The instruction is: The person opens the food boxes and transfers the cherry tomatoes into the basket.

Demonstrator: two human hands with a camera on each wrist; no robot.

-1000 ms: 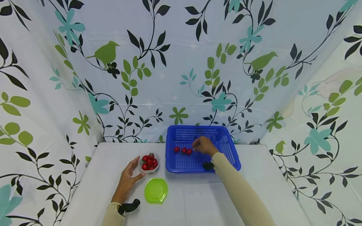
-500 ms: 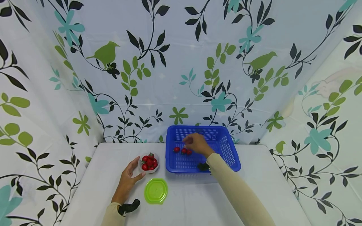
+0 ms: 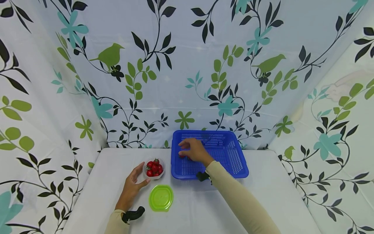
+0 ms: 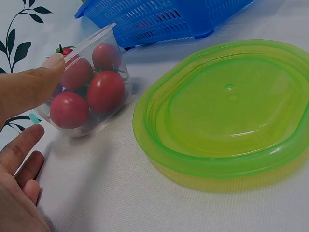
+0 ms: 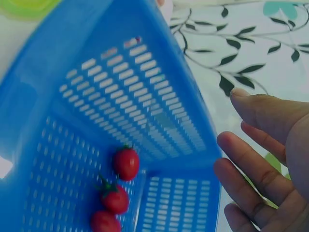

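Observation:
In the head view my left hand (image 3: 132,187) stands beside a small clear plastic container (image 4: 87,128) of several cherry tomatoes (image 4: 106,92), thumb and fingers spread about its near left side. The left wrist view has the thumb overlapping the container's rim and the other visible fingers apart from it. My right hand (image 3: 194,150) hangs over the left part of a blue plastic basket (image 3: 230,156), with nothing seen between its fingers. Three cherry tomatoes (image 5: 116,199) lie in that basket; in the head view the hand partly hides them.
A translucent green lid (image 3: 161,198) lies on the white-covered table (image 3: 198,211), in front of the container and basket. Behind and to both sides hangs a white curtain (image 3: 175,81) printed with leaves and birds.
My right hand has moved left across the basket, from right of the tomatoes to over them, and its fingers have spread apart. The left hand, container and lid have stayed put.

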